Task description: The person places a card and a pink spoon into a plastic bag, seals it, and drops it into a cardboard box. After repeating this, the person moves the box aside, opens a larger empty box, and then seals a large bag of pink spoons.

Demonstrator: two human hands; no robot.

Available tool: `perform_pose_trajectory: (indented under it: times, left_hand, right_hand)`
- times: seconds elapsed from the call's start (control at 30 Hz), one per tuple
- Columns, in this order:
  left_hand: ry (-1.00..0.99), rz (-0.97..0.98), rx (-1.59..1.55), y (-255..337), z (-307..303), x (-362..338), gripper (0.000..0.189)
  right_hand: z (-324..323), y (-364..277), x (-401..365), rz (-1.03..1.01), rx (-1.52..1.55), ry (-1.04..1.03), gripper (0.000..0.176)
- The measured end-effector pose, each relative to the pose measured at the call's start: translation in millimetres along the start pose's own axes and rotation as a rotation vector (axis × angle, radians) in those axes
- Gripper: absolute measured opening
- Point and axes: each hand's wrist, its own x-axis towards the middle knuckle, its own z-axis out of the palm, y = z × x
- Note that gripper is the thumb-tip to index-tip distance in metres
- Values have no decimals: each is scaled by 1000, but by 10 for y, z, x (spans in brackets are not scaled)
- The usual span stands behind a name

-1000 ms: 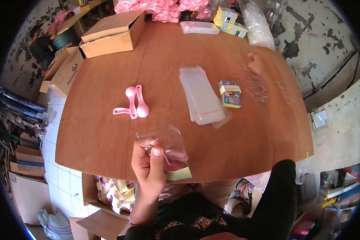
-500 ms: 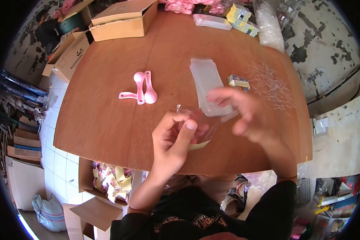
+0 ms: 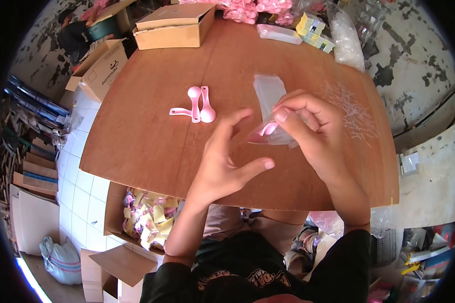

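Observation:
My right hand (image 3: 313, 126) pinches the top of a clear plastic bag (image 3: 286, 137) over the table's near middle. A pink piece (image 3: 270, 128) shows inside the bag. Just left of it, my left hand (image 3: 230, 156) has its thumb and fingers spread, with nothing between them. Pink spoons (image 3: 206, 108) lie together on the wood, left of centre. Behind my right hand lies a stack of clear bags (image 3: 269, 91), partly covered by the fingers.
Thin clear strips (image 3: 351, 111) lie scattered on the table (image 3: 136, 121) at right. Along the back stand a cardboard box (image 3: 174, 30), pink bundles (image 3: 240, 10) and yellow-white packs (image 3: 313, 31). Below the front edge is a box of filled packets (image 3: 149, 217). Another person (image 3: 73, 38) is far left.
The bag has passed from my left hand to my right, which has closed on it. My left hand has opened. The view has shifted a little, and the pink piece now shows in the bag.

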Motion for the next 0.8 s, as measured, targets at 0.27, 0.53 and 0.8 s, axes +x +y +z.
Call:
perform_pose_trajectory:
  times: [0.27,0.53,0.8]
  left_hand:
    - [-67,-308,-246,23,123,-79,49]
    - [-102,-302,-268,-50,137,-163,42]
    - [37,-364,-343,-35,-9,-134,13]
  right_hand:
    - [-75,12,-154,315,290,29,29]
    - [-5,397,-408,309,149,-5,18]
    - [60,442,-432,427,239,5,15]
